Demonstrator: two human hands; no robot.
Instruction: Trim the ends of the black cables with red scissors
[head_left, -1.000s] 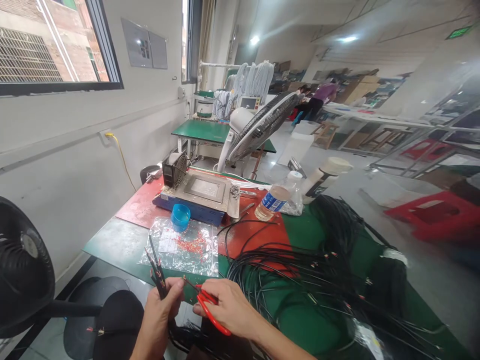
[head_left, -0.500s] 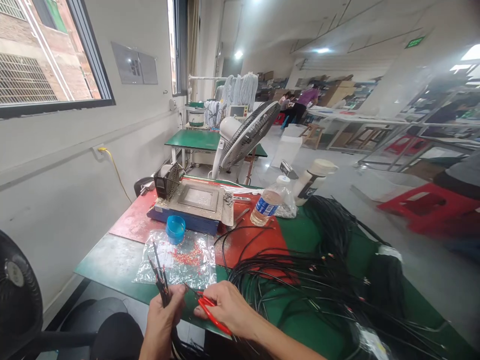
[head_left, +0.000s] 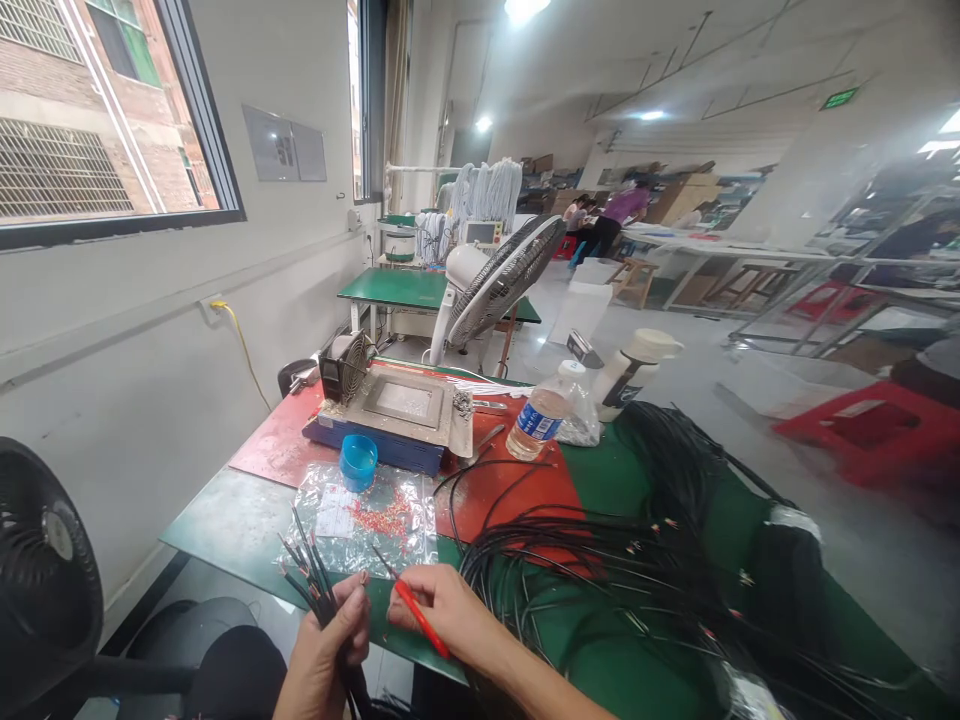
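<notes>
My left hand (head_left: 330, 645) is closed round a bunch of thin black wires (head_left: 309, 578) whose ends fan upward at the table's near edge. My right hand (head_left: 442, 610) grips a red-handled tool (head_left: 421, 618), its tip pointing toward a single wire end between the two hands. A clear plastic bag (head_left: 371, 505) strewn with small red pieces lies flat just beyond my hands. A big tangle of black cables (head_left: 637, 560) spreads over the green table (head_left: 225, 510) to my right.
A blue cup (head_left: 358, 460), a grey machine with a small fan (head_left: 397, 405), a water bottle (head_left: 538, 422) and a white container (head_left: 634, 365) stand further back. Fans: one (head_left: 502, 280) behind the table, another (head_left: 41, 560) at left. People work far back.
My hands stayed together at the table edge. The wire bunch in my left hand has spread out slightly, and the red tool now shows as one slim handle. The view shifted a little.
</notes>
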